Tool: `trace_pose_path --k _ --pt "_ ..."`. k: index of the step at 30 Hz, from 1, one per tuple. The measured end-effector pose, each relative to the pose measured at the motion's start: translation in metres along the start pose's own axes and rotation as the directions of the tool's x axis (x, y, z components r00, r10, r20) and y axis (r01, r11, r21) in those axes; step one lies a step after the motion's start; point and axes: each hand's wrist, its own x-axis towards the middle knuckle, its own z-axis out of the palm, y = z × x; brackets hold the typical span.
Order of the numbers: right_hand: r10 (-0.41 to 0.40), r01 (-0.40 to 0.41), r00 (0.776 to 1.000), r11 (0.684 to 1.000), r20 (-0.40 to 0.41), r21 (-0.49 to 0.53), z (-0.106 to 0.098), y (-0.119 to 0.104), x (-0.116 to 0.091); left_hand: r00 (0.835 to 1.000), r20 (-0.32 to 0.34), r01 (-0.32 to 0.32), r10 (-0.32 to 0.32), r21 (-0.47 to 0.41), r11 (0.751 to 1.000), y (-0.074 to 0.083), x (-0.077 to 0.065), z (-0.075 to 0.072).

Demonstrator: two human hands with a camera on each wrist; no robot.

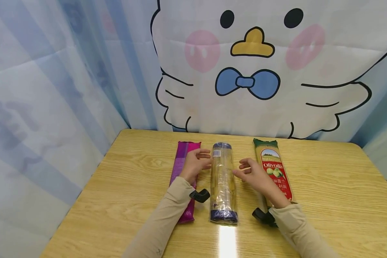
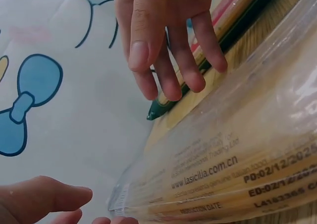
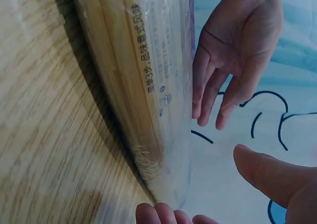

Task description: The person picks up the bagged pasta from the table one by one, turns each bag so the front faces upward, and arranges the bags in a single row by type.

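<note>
Two bare hands in tan sleeves reach in from the bottom of the frame. The left hand (image 1: 196, 165) is left of centre, its fingers loosely bent and parted, pointing right; it holds nothing. The right hand (image 1: 256, 175) is right of centre, relaxed in the same way, thumb and fingers apart, pointing left, and is likewise without a hold.

Between them, near the middle of the frame, lies the clear pack (image 1: 223, 179), a long see-through bag of pale sticks with dark blue ends. Its long axis runs almost straight from the bottom of the frame toward the top, so each hand faces one of its long sides: the pack is to the right of the left hand and to the left of the right hand. Both sets of fingertips are just beside it; whether either touches, and which is nearer, cannot be told.

Farther out, the purple pack (image 1: 180, 161) lies partly under the left hand and wrist, and the red pack (image 1: 275, 172), with a green top end, lies beside and partly behind the right hand. All three lie lengthwise on a wooden tabletop (image 1: 132, 172). Behind, a curtain (image 1: 245, 111) shows a cartoon bird with a blue bow tie.
</note>
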Motion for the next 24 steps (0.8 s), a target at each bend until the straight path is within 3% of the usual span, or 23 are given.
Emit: trace_pose_path --k 7,16,24 --pt "0.032 -0.032 0.998 0.999 0.047 0.004 0.005 0.0 0.002 0.999 0.009 0.035 -0.036 0.033 0.999 -0.006 0.001 -0.001" --pt "0.086 -0.102 0.991 0.982 0.102 0.16 0.013 -0.003 0.002 0.991 0.039 0.124 -0.125 0.039 0.992 -0.009 0.002 0.004" --pt "0.085 -0.103 0.987 0.986 0.139 0.129 0.016 -0.004 0.003 0.98 0.065 0.184 -0.187 0.054 0.982 -0.009 0.001 0.003"
